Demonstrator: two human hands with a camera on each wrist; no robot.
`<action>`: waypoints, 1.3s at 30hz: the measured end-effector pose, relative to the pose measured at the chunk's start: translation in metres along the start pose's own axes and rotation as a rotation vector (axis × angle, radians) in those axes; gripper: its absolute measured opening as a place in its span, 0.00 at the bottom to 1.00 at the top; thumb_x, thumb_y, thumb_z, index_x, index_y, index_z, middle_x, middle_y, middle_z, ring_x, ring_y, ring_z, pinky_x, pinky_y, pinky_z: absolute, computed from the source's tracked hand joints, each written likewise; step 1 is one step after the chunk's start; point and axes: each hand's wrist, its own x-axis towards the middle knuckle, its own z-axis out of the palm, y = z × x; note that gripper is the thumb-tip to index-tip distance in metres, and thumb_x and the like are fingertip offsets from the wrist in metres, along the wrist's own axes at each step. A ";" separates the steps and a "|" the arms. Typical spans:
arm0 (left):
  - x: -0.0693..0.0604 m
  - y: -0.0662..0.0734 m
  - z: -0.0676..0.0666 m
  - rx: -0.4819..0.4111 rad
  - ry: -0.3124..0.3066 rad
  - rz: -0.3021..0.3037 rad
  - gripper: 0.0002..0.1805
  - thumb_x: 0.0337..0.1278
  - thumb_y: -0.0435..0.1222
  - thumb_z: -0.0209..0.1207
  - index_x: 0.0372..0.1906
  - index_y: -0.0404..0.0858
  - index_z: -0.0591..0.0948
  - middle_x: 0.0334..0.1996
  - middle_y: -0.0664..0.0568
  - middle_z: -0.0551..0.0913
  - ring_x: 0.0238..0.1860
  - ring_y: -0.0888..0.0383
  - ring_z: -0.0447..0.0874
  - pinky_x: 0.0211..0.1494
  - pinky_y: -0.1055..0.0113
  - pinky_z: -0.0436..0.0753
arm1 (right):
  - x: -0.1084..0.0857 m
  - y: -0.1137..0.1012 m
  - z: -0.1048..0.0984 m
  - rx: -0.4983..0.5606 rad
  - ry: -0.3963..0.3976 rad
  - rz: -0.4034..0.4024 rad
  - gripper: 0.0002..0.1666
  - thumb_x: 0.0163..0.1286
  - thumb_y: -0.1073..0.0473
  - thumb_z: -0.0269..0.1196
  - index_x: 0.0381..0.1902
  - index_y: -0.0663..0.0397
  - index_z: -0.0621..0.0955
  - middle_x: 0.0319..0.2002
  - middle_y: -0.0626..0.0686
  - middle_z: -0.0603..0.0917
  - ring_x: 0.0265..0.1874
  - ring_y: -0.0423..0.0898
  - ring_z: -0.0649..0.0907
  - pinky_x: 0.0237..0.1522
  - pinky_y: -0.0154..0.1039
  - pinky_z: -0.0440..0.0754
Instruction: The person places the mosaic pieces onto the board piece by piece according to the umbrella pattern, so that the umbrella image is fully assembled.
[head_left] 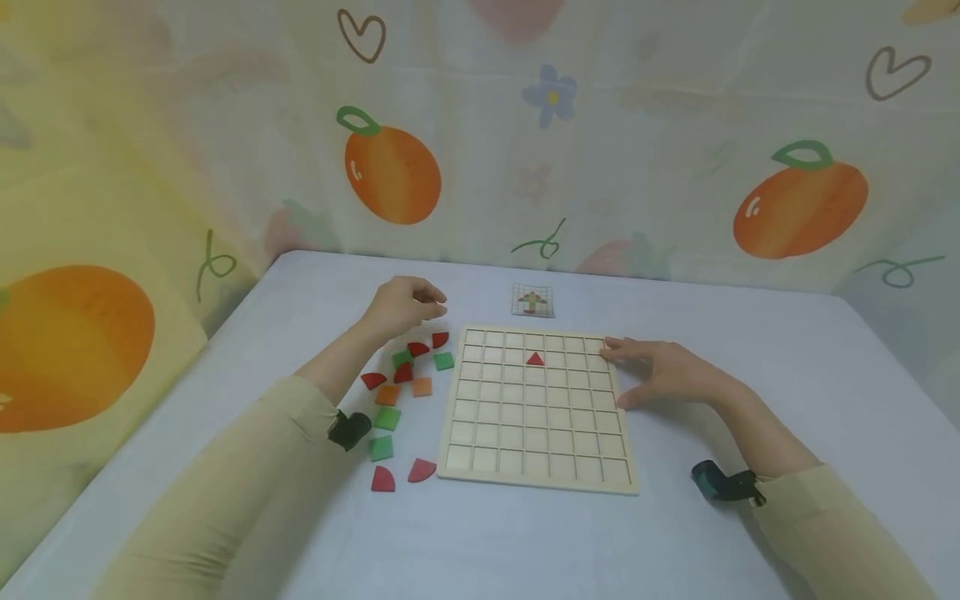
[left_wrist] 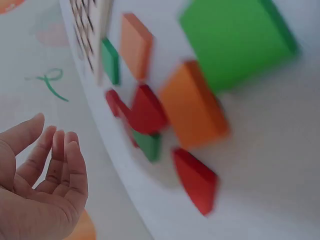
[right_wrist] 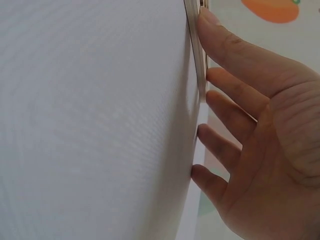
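Note:
A wooden grid board [head_left: 537,408] lies on the white table, with one red triangle [head_left: 535,359] in its upper part. The left hand [head_left: 399,308] hovers above the loose pieces left of the board; in the left wrist view this hand [left_wrist: 47,185] has loosely bent fingers and nothing between them. The right hand [head_left: 671,372] touches the board's right edge with thumb and fingertips. In the right wrist view the right hand [right_wrist: 270,125] has its fingers spread along that edge [right_wrist: 196,50].
Left of the board lie several red quarter-round pieces [head_left: 383,479], green squares [head_left: 382,448] and orange squares [head_left: 422,387]. A small pattern card [head_left: 533,300] sits behind the board. A patterned cloth [head_left: 630,125] hangs at the back.

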 end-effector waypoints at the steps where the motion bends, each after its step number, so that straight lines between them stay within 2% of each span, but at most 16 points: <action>1: 0.001 -0.004 -0.001 0.006 -0.004 -0.009 0.18 0.74 0.38 0.59 0.61 0.34 0.82 0.58 0.39 0.84 0.55 0.44 0.81 0.63 0.54 0.84 | 0.000 0.000 0.000 -0.002 0.000 0.003 0.51 0.55 0.43 0.80 0.73 0.53 0.76 0.80 0.58 0.66 0.81 0.68 0.60 0.76 0.72 0.59; 8: 0.001 -0.025 -0.003 0.079 -0.102 -0.033 0.20 0.74 0.38 0.58 0.62 0.33 0.81 0.61 0.37 0.81 0.59 0.44 0.76 0.66 0.53 0.81 | -0.001 0.001 -0.001 0.004 0.001 -0.007 0.50 0.54 0.43 0.80 0.72 0.53 0.76 0.80 0.58 0.67 0.81 0.68 0.60 0.76 0.72 0.59; 14: 0.004 -0.038 0.004 0.018 -0.172 -0.041 0.20 0.73 0.39 0.60 0.63 0.36 0.82 0.63 0.39 0.81 0.61 0.44 0.76 0.69 0.52 0.80 | -0.001 0.000 -0.001 -0.001 -0.001 0.001 0.51 0.54 0.43 0.80 0.73 0.53 0.76 0.80 0.57 0.66 0.81 0.68 0.60 0.76 0.72 0.59; 17: 0.006 -0.040 0.009 0.000 -0.172 -0.053 0.20 0.72 0.40 0.61 0.63 0.38 0.82 0.64 0.40 0.80 0.64 0.44 0.76 0.70 0.52 0.80 | -0.001 0.000 -0.001 -0.003 -0.002 0.006 0.51 0.55 0.42 0.80 0.73 0.53 0.76 0.80 0.57 0.66 0.81 0.68 0.60 0.76 0.72 0.59; 23: 0.003 -0.037 0.012 0.023 -0.168 -0.045 0.20 0.70 0.39 0.62 0.63 0.38 0.82 0.67 0.39 0.78 0.66 0.43 0.74 0.70 0.52 0.80 | 0.000 0.000 -0.002 0.000 -0.005 0.007 0.51 0.55 0.43 0.80 0.73 0.53 0.76 0.80 0.57 0.66 0.81 0.68 0.60 0.76 0.72 0.59; 27: 0.002 -0.035 0.013 0.047 -0.154 -0.037 0.19 0.70 0.38 0.61 0.61 0.38 0.82 0.65 0.40 0.79 0.64 0.43 0.75 0.68 0.53 0.81 | 0.000 0.001 -0.002 0.005 -0.003 -0.003 0.51 0.55 0.43 0.80 0.73 0.53 0.76 0.80 0.57 0.66 0.81 0.67 0.60 0.77 0.72 0.58; 34: 0.002 -0.035 0.014 0.053 -0.135 -0.061 0.17 0.71 0.36 0.62 0.59 0.37 0.82 0.60 0.40 0.81 0.58 0.45 0.76 0.63 0.57 0.84 | 0.000 0.002 -0.003 0.018 -0.001 -0.016 0.50 0.55 0.43 0.80 0.73 0.54 0.76 0.80 0.57 0.67 0.81 0.67 0.61 0.77 0.71 0.59; 39: 0.002 -0.035 0.015 0.056 -0.132 -0.049 0.15 0.71 0.36 0.62 0.58 0.37 0.82 0.59 0.40 0.81 0.58 0.45 0.76 0.61 0.57 0.84 | -0.001 0.003 -0.003 0.021 0.002 -0.021 0.50 0.55 0.43 0.80 0.73 0.54 0.76 0.80 0.57 0.67 0.81 0.66 0.61 0.77 0.71 0.59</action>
